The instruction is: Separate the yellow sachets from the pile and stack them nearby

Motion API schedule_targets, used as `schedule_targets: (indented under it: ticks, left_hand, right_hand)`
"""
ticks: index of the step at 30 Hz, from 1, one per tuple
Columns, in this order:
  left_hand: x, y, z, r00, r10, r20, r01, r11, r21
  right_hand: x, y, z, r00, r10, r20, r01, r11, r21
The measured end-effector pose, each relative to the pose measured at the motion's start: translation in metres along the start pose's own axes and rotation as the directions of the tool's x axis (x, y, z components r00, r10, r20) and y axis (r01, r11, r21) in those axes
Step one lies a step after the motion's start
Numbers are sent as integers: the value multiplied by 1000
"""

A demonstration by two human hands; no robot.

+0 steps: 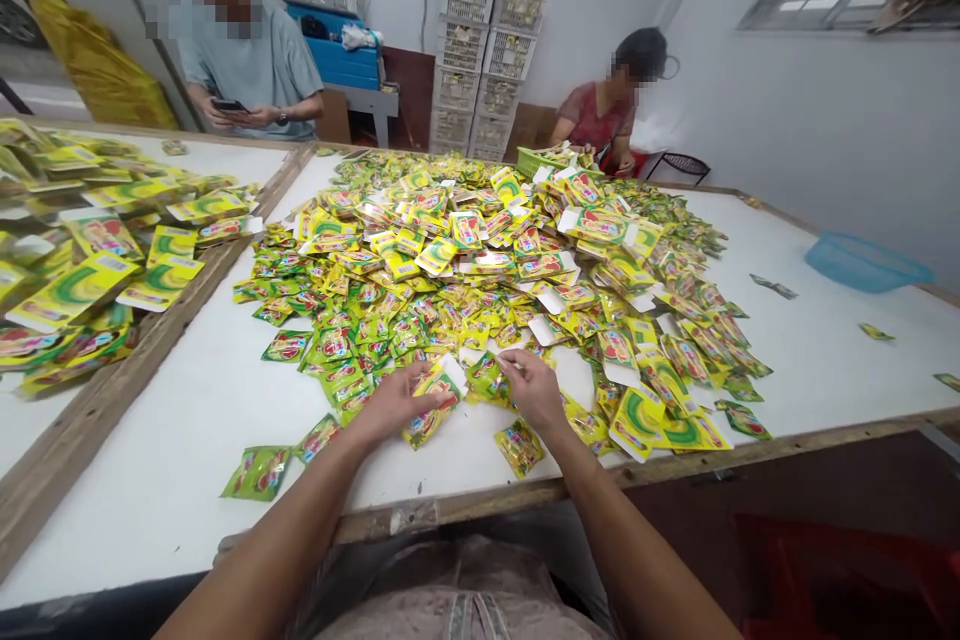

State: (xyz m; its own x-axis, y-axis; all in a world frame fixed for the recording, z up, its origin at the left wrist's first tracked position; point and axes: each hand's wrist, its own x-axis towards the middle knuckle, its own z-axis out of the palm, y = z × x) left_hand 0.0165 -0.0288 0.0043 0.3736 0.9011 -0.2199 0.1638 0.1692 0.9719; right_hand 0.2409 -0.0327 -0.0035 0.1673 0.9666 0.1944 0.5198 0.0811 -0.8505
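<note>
Left hand (394, 407) grips a yellow packet (435, 398); right hand (534, 388) touches the pile (480, 260), grip unclear. Risk: a forearm may sweep the near sachet (519, 446) off the counter (187, 440).

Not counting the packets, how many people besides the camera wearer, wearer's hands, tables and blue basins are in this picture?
People besides the wearer: 2 (person in a grey shirt, person in a red top)
Wearer's hands: 2 (left hand holding a packet, right hand at the pile)
Tables: 2 (near table, table to the left)
Blue basins: 1
Total: 7
</note>
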Motion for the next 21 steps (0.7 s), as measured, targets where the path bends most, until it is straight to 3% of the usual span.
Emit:
schedule_targets:
  ticks: [4,6,9,12,15,18,21]
  left_hand:
    - [0,1,-3,998,-33,-44,34,999,29]
    - [-1,4,-2,1000,-13,12,13,1000,8]
    - [-2,8,1,993,11,116,-5,998,-59]
    - [-2,7,4,988,-32,148,51,990,-129]
    - [-1,4,4,988,-66,141,87,986,-142]
    - [-1,1,2,988,-67,138,85,988,-132]
    - [-1,2,1,987,-63,145,85,985,-151]
  right_hand:
    - [2,-9,-6,998,-38,-47,35,997,-67]
    - [2,-16,-8,999,-38,-10,37,997,-65]
    - [1,-26,-6,985,-158,76,166,979,-121]
    - [1,-33,0,936,-269,227,307,939,-152]
    - [1,-35,5,858,-335,389,412,902,-133]
    - [2,-36,5,828,-342,444,422,902,-92]
    - [1,-38,1,856,-282,434,355,930,-94]
